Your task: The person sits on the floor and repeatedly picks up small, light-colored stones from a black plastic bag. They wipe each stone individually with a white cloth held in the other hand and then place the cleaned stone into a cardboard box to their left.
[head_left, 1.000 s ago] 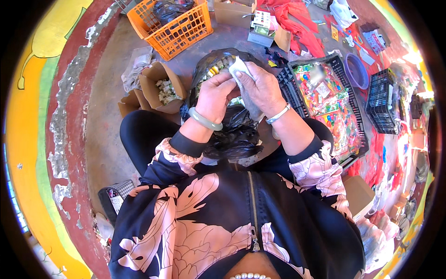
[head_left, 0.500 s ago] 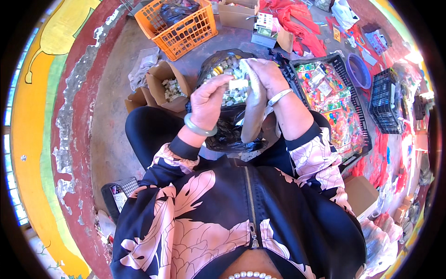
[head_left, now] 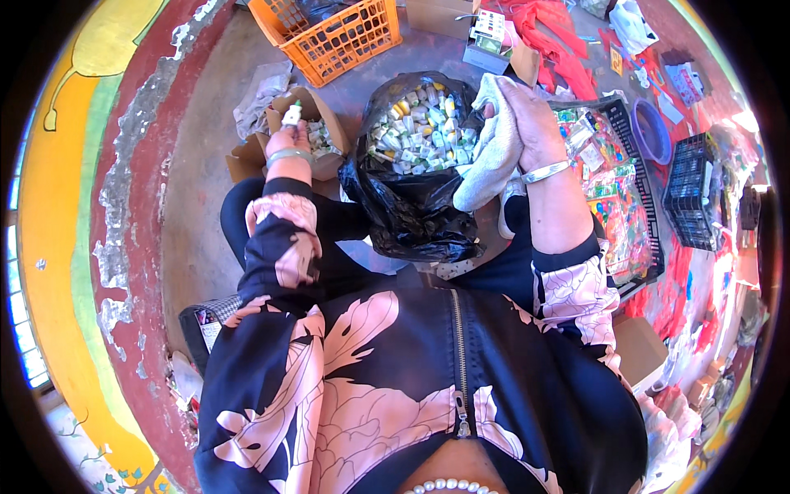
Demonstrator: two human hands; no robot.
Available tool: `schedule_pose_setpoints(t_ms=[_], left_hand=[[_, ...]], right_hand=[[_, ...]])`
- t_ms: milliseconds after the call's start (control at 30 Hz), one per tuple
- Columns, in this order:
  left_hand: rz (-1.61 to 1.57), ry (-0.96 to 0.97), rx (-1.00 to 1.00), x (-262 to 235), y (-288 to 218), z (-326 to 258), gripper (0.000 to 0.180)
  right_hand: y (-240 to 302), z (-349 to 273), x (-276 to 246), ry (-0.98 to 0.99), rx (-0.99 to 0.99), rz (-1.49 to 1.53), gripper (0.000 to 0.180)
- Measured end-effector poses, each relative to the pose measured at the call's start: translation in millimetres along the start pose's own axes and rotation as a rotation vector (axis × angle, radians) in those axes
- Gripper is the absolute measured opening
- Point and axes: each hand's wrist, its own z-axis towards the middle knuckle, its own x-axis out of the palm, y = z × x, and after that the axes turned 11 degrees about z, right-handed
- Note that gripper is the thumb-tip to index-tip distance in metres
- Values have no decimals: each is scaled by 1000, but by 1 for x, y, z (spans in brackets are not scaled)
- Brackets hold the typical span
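Observation:
My left hand point(head_left: 285, 142) is closed on a small white bottle point(head_left: 293, 115) with a green tip, over an open cardboard box point(head_left: 332, 167) at the left. Similar small pieces lie in that box. My right hand point(head_left: 533, 130) grips a pale grey-white cloth point(head_left: 487, 169), which hangs down from it. Between my hands stands a black plastic bag point(head_left: 395, 216), its mouth spread around several small bottles point(head_left: 424, 128) in white, green and yellow. The cloth hangs at the bag's right edge.
An orange plastic crate point(head_left: 355, 43) stands ahead. On the right are a black tray point(head_left: 644, 185) of colourful packets, a purple basin point(head_left: 652, 132) and a black crate point(head_left: 690, 193). Grey crumpled plastic point(head_left: 259, 103) lies behind the cardboard box. A peeling red wall edge point(head_left: 123, 247) runs along the left.
My left hand has moved away from the cloth, leftward to the cardboard box, with the small bottle in it. My right hand has shifted right with the cloth, uncovering the bag's contents.

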Motion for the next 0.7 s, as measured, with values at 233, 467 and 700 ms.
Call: schedule_pose_setpoints(t_ms=[233, 467, 700], left_hand=[[1679, -253, 676, -16, 18, 39, 21], [1235, 539, 388, 2, 134, 57, 15], [2055, 959, 669, 6, 224, 18, 32]], right_hand=[[11, 3, -4, -114, -33, 125, 24], [16, 2, 0, -115, -36, 252, 25], [20, 0, 0, -208, 10, 328, 27]])
